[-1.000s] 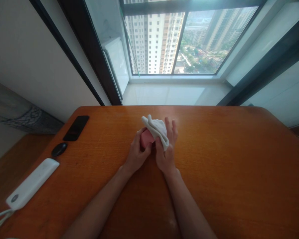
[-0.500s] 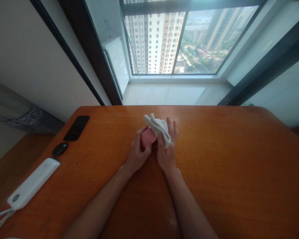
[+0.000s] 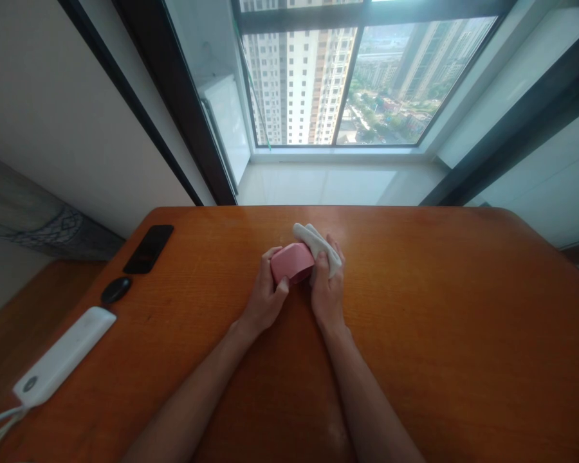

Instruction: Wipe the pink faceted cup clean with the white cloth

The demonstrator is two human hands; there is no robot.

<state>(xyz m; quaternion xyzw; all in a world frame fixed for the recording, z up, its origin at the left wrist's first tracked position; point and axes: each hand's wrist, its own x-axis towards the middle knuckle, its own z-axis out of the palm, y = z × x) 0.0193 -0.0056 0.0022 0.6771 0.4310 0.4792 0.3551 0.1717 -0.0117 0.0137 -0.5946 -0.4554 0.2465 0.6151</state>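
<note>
My left hand (image 3: pixel 265 293) is closed round a small pink object (image 3: pixel 292 262) with rounded edges and a darker opening or underside facing me; its exact kind I cannot make out. A folded white cloth (image 3: pixel 321 248) is pinched in my right hand (image 3: pixel 329 290), thumb on the near side and most fingers behind it. The cloth lies against or very near the pink object's right end. Both hands are over the middle of the wooden table (image 3: pixel 444 321), toward its far edge.
Along the table's left side lie a black phone (image 3: pixel 148 249), a black computer mouse (image 3: pixel 116 290) and a white power strip (image 3: pixel 65 357) with white cables (image 3: pixel 2 421) running off the edge. Beyond the far edge is a window (image 3: pixel 338 83).
The cloth and my right hand have shifted slightly right, and the cloth sits flatter. More of the pink object shows, turned so its underside faces me. My right fingers have curled in behind the cloth.
</note>
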